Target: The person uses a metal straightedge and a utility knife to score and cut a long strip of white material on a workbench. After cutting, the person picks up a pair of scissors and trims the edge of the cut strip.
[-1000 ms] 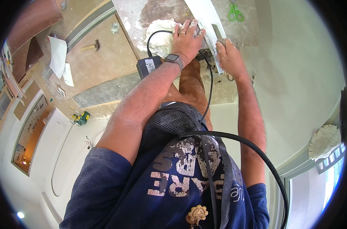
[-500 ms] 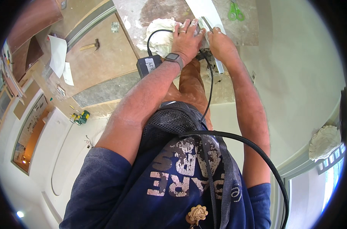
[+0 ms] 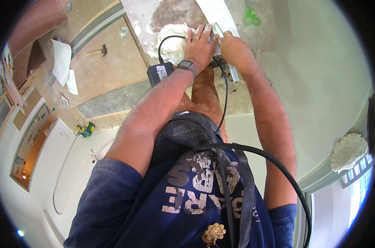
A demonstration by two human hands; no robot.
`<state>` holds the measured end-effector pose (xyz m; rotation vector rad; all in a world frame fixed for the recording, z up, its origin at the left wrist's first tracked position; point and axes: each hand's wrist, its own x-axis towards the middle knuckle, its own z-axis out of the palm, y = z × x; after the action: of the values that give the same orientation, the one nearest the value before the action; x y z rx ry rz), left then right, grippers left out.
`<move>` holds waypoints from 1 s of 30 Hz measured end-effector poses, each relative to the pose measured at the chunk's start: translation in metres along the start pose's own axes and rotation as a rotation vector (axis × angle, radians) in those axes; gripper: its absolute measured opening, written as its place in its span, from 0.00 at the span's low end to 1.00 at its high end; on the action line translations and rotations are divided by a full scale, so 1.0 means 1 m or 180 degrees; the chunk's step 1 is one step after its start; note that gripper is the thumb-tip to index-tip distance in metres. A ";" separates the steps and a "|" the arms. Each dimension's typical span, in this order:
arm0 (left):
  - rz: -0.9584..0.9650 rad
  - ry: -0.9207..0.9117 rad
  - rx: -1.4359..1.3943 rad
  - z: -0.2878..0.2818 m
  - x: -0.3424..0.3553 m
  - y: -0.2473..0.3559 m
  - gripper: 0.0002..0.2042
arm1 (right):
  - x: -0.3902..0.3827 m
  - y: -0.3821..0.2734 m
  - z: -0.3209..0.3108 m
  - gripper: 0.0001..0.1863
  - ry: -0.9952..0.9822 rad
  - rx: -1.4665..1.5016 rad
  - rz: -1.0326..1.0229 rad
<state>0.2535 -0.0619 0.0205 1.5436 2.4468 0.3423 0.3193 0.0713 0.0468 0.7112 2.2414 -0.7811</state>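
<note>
My left hand lies with its fingers stretched forward and fairly flat, between a crumpled white cloth and a long white strip. A dark watch sits on that wrist. Close on its right, my right hand is closed round a thin, flat grey tool. Only a narrow length of it shows past the fingers, angled over the strip; its exact kind cannot be made out. The strip runs on beneath the hands and reappears nearer me.
A black box on a cable is beside my left forearm. Green-handled scissors lie right of the strip. Off left are a hammer, white sheets and a green power tool. A thick black cable crosses my front.
The view has shifted slightly. My right hand has come a little left, closer to my left hand, with the grey tool still in it. My left hand stays in about the same place.
</note>
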 end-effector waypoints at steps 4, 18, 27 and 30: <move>0.0000 -0.0026 0.0028 0.001 0.000 0.001 0.17 | -0.006 -0.007 -0.009 0.18 -0.0119 0.0118 0.0178; 0.0025 -0.0019 0.0329 0.005 0.000 0.001 0.17 | -0.030 0.009 0.009 0.12 -0.0257 0.0034 0.0126; -0.0008 0.0020 0.0226 0.005 0.000 0.003 0.18 | -0.054 0.017 0.014 0.14 -0.0407 0.0200 0.0256; -0.0022 -0.0005 0.0249 0.005 -0.001 0.002 0.18 | -0.065 0.012 0.011 0.14 -0.0347 0.0431 0.0460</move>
<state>0.2569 -0.0612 0.0168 1.5648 2.4915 0.2468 0.3729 0.0546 0.0831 0.8633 2.0296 -0.8842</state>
